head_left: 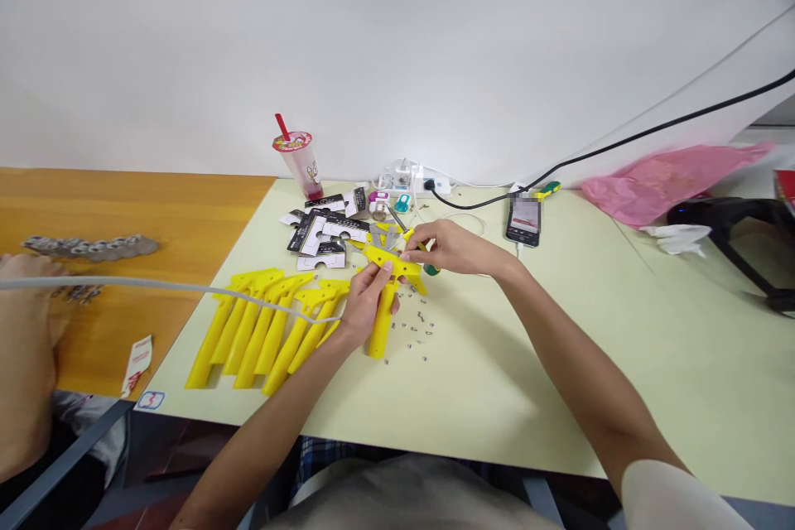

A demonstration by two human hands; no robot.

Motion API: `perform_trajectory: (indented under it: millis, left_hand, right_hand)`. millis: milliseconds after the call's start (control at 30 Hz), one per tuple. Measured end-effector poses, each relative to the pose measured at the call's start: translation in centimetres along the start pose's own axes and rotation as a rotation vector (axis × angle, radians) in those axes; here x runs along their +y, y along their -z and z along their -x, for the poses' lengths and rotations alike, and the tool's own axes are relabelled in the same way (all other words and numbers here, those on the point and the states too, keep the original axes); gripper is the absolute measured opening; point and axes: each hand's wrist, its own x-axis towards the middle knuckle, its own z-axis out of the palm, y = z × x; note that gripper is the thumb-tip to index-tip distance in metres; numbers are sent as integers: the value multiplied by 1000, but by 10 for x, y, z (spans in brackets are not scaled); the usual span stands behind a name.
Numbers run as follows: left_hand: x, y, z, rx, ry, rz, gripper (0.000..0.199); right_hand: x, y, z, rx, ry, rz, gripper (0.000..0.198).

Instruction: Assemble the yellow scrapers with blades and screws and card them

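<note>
My left hand (365,298) is closed around a yellow plastic T-shaped tool handle (380,331), its grip pointing down towards me. Against the head of that handle, the fingertips of my right hand (456,247) are pinched together. Whatever is between them is too small to make out. A screwdriver (397,219) with a yellow and green grip passes behind my right fingers; whether it is held or lying there I cannot tell. Grey metal pieces (380,236) show just behind the handle. Small metal screws and nuts (413,330) are scattered to its right.
Several more yellow handles (248,331) lie in a row at left. Behind them are black-and-white cards (316,232) and a drink cup (301,166). A power strip (413,180), phone (523,219) and pink bag (664,182) line the back. Another person's arm (25,348) is far left.
</note>
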Motion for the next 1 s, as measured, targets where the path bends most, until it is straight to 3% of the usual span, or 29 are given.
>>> perform_trajectory:
  millis: [567,800,900,1000]
  left_hand:
    - [2,-2,0,-25,-15,-4,47]
    - [6,-4,1,-16,-16,-12,48]
    - [7,-2,-1,27,-57,-14,44]
    - [9,0,-1,66,-79,27,41]
  right_hand:
    - [-1,-2,1,-5,0,44,48]
    - [3,-4,-2,1,93,71,42]
    - [3,-2,1,58,103,69,41]
    - [8,-4,19,201,58,173,38]
